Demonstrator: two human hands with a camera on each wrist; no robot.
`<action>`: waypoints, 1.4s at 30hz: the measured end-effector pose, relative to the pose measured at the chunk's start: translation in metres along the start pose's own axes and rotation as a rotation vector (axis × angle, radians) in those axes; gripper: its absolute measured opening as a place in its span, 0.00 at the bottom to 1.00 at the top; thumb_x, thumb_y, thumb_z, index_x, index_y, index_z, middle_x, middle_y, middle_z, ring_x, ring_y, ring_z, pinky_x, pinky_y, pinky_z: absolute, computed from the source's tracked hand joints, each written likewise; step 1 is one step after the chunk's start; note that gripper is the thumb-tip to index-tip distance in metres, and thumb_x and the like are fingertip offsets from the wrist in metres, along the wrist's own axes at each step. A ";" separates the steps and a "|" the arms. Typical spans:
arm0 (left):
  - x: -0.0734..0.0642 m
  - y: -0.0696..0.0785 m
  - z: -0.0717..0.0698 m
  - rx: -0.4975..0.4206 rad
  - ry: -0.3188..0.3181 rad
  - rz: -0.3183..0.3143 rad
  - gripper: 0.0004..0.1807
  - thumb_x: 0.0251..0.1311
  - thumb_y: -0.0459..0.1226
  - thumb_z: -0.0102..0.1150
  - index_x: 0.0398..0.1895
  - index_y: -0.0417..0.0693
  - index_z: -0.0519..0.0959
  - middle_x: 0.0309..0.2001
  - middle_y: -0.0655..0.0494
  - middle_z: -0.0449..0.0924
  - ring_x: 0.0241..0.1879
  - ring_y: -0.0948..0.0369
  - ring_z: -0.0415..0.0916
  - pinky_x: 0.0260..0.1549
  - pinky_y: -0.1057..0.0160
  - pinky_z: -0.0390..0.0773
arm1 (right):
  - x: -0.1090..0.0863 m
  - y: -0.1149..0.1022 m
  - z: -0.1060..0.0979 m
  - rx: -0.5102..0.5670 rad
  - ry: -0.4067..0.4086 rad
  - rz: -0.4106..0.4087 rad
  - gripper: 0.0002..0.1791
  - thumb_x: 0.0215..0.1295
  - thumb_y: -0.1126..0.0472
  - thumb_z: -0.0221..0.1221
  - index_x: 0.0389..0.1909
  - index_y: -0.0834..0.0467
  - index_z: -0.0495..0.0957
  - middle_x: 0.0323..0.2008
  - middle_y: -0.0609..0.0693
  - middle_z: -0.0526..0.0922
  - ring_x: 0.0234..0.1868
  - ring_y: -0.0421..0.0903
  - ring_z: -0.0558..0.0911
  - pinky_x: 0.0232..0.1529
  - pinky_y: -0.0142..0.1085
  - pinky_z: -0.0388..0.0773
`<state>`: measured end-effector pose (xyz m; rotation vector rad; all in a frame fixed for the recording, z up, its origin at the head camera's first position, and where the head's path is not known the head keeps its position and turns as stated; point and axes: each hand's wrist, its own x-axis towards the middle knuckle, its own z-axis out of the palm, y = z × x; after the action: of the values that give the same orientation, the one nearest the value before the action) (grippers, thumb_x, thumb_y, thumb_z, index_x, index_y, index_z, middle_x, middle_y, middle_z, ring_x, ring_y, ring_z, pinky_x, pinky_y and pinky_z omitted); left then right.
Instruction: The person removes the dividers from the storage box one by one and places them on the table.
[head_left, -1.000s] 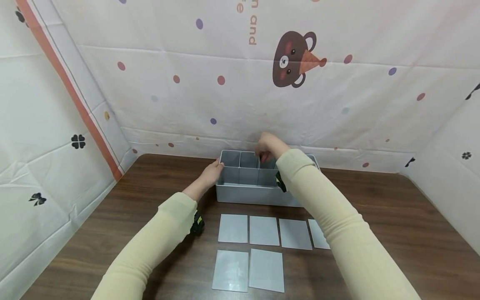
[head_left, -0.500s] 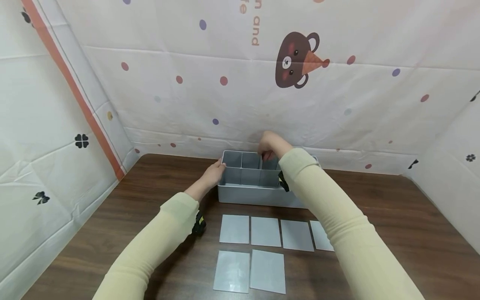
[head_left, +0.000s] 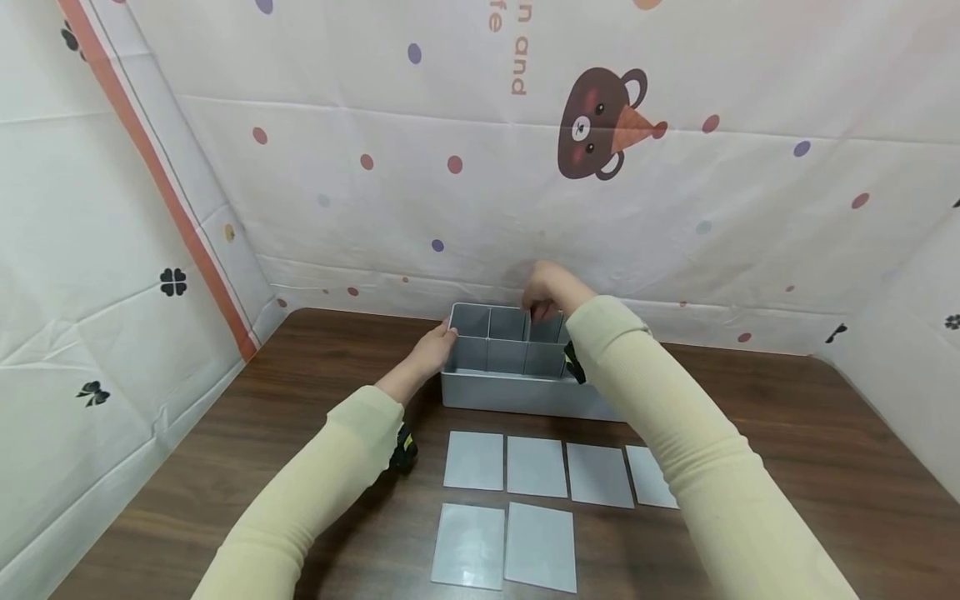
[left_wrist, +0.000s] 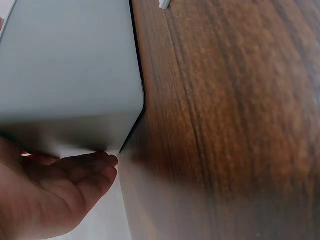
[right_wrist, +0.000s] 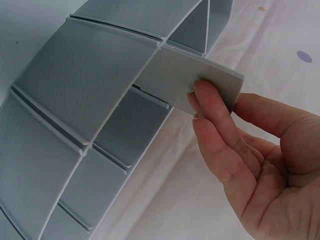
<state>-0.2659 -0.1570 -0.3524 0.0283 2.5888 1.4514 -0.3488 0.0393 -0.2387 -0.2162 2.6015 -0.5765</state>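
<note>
A long grey organizer box (head_left: 517,393) with several compartments stands on the table against the back sheet. At its left end, my left hand (head_left: 431,352) holds the end wall, thumb near the rim; the left wrist view shows its fingers (left_wrist: 92,175) against the outside of the box. My right hand (head_left: 550,292) reaches over the back compartments. In the right wrist view, its thumb and fingers pinch a thin grey divider panel (right_wrist: 172,77), which sticks out partway from the slots between the walls. The right forearm hides the box's right end from the head camera.
Several flat light-grey panels (head_left: 475,460) lie in two rows on the dark wood table (head_left: 360,533) in front of the box. The right sleeve covers part of that area. A patterned white sheet (head_left: 360,208) hangs directly behind.
The head view has shifted slightly, so everything sits a little further right. Both hands keep nearly the same places on the box and the divider panel.
</note>
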 end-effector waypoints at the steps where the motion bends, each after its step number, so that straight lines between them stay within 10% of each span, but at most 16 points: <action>1: 0.000 0.000 0.000 -0.004 -0.003 0.000 0.32 0.83 0.43 0.26 0.82 0.36 0.41 0.84 0.41 0.38 0.84 0.47 0.37 0.83 0.48 0.43 | 0.000 0.000 0.000 0.000 0.002 0.000 0.15 0.72 0.65 0.59 0.51 0.72 0.82 0.14 0.47 0.81 0.15 0.37 0.80 0.46 0.39 0.89; 23: 0.001 -0.001 0.000 0.006 -0.001 -0.010 0.32 0.83 0.43 0.25 0.83 0.37 0.40 0.84 0.42 0.38 0.84 0.47 0.36 0.83 0.48 0.43 | -0.008 -0.004 -0.006 0.001 0.020 -0.023 0.14 0.71 0.67 0.55 0.47 0.72 0.84 0.13 0.47 0.82 0.16 0.39 0.82 0.50 0.43 0.89; 42: 0.001 0.000 0.002 -0.001 0.016 0.012 0.32 0.82 0.41 0.26 0.82 0.36 0.43 0.84 0.41 0.40 0.84 0.47 0.38 0.84 0.48 0.43 | -0.013 -0.008 -0.008 -0.028 0.155 -0.054 0.13 0.70 0.68 0.56 0.45 0.73 0.85 0.11 0.47 0.79 0.13 0.41 0.78 0.24 0.33 0.82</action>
<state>-0.2665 -0.1556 -0.3537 0.0321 2.6045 1.4627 -0.3409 0.0377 -0.2234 -0.2615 2.7619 -0.5980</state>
